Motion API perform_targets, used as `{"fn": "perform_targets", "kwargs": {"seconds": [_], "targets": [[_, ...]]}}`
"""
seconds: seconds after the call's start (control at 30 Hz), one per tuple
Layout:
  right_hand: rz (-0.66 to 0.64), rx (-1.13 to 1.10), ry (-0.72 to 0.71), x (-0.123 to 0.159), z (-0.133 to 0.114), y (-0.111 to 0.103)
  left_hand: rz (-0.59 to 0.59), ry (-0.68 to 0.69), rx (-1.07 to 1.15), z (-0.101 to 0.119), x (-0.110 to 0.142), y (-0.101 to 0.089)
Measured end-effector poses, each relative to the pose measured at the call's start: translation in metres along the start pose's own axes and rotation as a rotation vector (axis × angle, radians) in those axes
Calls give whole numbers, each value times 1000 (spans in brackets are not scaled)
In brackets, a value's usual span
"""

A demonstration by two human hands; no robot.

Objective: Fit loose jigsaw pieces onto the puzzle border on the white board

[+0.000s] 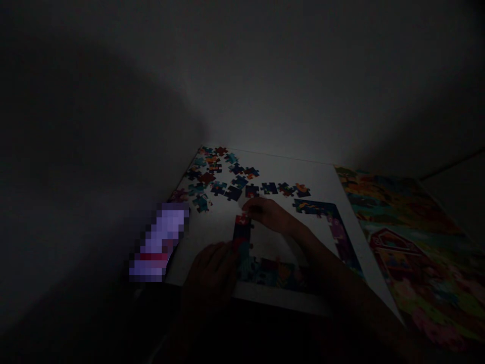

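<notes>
In dim light, a partly joined jigsaw puzzle border (pixel 284 270) lies on a white board (pixel 208 227). Its left side rises as a column of dark blue and red pieces (pixel 241 232). At the top of that column my right hand (pixel 267 212) is closed, thumb and fingers pinched on a puzzle piece that they largely hide. My left hand (pixel 212 265) rests flat, fingers stretched out, beside the column's lower left side. Just beyond my right hand lies a loose dark puzzle piece (pixel 252 190).
Loose puzzle pieces (pixel 206 178) are scattered across the board's far left, with several in a row toward the middle. A blurred, lit screen-like object (pixel 161 242) stands at the left edge. Colourful farm pictures (pixel 401 253) lie at the right. A pale wall (pixel 265 91) rises behind.
</notes>
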State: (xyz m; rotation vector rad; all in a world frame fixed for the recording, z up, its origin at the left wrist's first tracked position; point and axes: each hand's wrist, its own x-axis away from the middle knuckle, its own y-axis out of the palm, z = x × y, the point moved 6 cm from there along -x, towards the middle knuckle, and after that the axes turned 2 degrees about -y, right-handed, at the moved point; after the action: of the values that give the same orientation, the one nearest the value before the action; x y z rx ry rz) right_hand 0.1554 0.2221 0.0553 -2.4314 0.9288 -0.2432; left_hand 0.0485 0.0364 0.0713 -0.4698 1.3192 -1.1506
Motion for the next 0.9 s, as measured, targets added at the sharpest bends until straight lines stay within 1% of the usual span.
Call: {"fn": "perform_targets", "kwargs": {"seconds": [0.07, 0.17, 0.27, 0.4, 0.53, 0.6, 0.67, 0.7, 0.73, 0.83, 0.9], "targets": [[14, -27, 14, -2, 10, -2, 6, 0, -4, 0, 1, 0], [36, -84, -1, -4, 17, -3, 18, 3, -20, 0, 1, 0], [65, -124, -21, -5, 18, -5, 8, 10, -23, 1, 2, 2], [68, -154, -18, -5, 19, -5, -18, -11, -25, -1, 2, 3], [80, -119, -14, -4, 16, -5, -3, -2, 4, -3, 4, 2], [84, -83, -16, -4, 13, -5, -36, -26, 35, -9, 4, 4], [83, -50, -9, -4, 10, -5, -114, -92, 69, -18, 1, 12], [78, -38, -3, -5, 9, -5, -131, -114, 77, -21, -2, 16], [71, -29, 3, -5, 8, -5, -123, -133, 76, -24, -7, 19], [65, -12, 4, -5, 6, -4, -23, -152, 9, -25, -21, 25], [71, -15, -5, -5, 6, -5, -4, -152, -42, -22, -27, 30]]}}
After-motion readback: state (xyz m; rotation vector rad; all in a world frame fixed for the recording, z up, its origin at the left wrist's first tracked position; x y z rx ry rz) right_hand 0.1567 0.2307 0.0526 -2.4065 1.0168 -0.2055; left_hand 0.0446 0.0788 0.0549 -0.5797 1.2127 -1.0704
